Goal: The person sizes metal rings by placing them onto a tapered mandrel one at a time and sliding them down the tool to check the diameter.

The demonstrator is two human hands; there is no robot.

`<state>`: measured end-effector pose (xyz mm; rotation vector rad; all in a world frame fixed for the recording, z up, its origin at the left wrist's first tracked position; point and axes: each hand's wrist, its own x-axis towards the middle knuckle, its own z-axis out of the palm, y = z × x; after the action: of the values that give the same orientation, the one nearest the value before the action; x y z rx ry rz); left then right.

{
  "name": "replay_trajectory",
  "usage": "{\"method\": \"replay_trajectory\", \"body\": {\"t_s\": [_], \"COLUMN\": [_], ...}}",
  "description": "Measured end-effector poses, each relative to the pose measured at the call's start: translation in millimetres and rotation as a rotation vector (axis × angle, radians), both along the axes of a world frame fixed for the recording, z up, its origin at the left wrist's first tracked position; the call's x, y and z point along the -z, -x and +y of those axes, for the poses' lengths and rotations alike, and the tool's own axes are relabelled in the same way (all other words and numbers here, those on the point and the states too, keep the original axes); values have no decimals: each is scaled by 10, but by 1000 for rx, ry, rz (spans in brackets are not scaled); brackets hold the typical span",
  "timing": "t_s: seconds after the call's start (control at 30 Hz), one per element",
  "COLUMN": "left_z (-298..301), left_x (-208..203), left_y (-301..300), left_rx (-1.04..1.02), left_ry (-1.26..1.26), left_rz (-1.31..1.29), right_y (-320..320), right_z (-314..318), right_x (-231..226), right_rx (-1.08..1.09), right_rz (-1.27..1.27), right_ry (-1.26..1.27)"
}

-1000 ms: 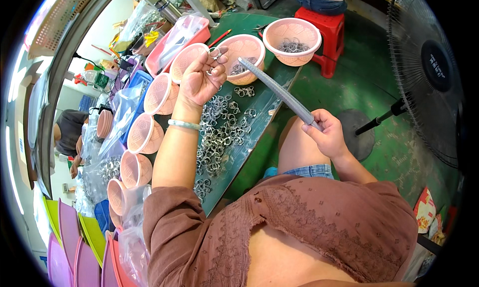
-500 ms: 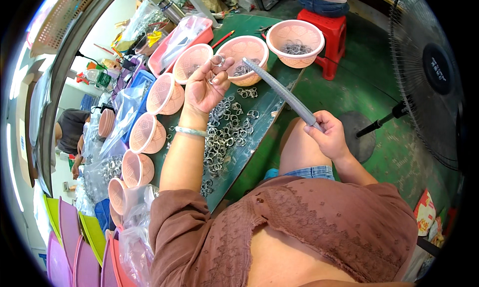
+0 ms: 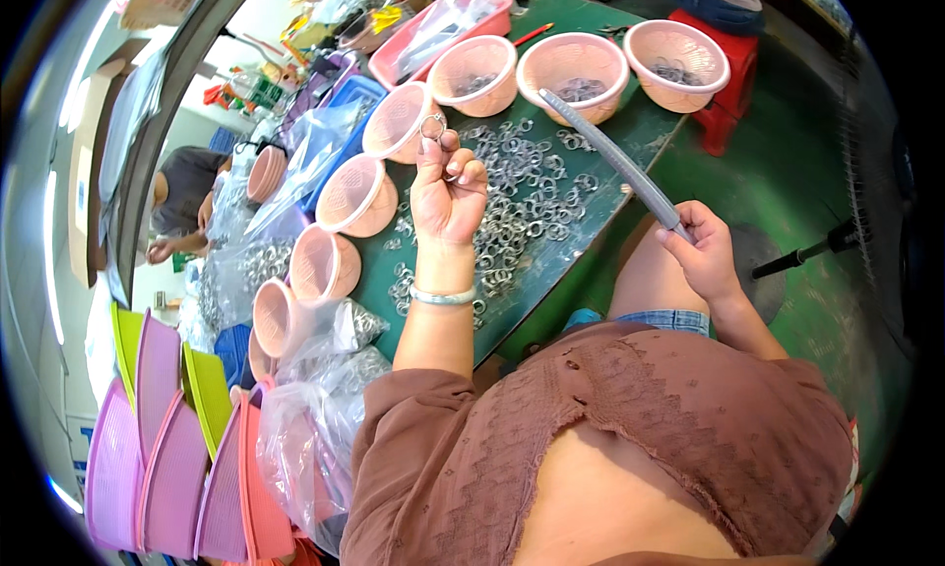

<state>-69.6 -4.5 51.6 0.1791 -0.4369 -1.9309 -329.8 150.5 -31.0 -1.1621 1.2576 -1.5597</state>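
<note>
My left hand (image 3: 449,200) is raised over the table, its thumb and forefinger pinching a silver-coloured ring (image 3: 433,123) upright. A bit of metal shows by its curled fingers, too small to make out. In my right hand (image 3: 705,249) is the thick end of a grey, tapered ring mandrel (image 3: 622,162). Its thin tip points up and left, in front of a pink bowl (image 3: 573,46) with rings in it. The ring is apart from the mandrel. Between and beyond my hands, a loose pile of rings (image 3: 522,177) covers part of the green table (image 3: 532,305).
More pink bowls (image 3: 356,194) curve along the table's left and far sides. Clear plastic bags (image 3: 315,428) and stacked purple baskets (image 3: 177,468) stand at the left. Beyond the table's right edge are a red stool (image 3: 726,89) with a seated person and a fan (image 3: 891,143).
The whole view has shifted, so the table sits farther right. My left fingers have curled in, and the ring is now pinched upright at the thumb. The mandrel stays in my right hand.
</note>
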Motion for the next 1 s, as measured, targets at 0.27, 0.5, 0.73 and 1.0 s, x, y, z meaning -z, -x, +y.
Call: {"method": "replay_trajectory", "body": {"t_s": [0.27, 0.5, 0.73, 1.0], "left_z": [237, 446, 607, 870], "left_x": [-4, -3, 41, -104], "left_y": [-488, -709, -890, -1294], "left_rx": [-249, -525, -624, -1042], "left_ry": [7, 84, 106, 117], "left_rz": [-13, -118, -121, -456], "right_y": [-270, -419, -526, -521], "right_z": [-3, 24, 59, 110], "right_x": [-80, -160, -226, -228], "right_rx": [-79, -120, -173, -232], "right_rz": [43, 100, 145, 124], "right_ry": [-3, -19, -1, -56]}}
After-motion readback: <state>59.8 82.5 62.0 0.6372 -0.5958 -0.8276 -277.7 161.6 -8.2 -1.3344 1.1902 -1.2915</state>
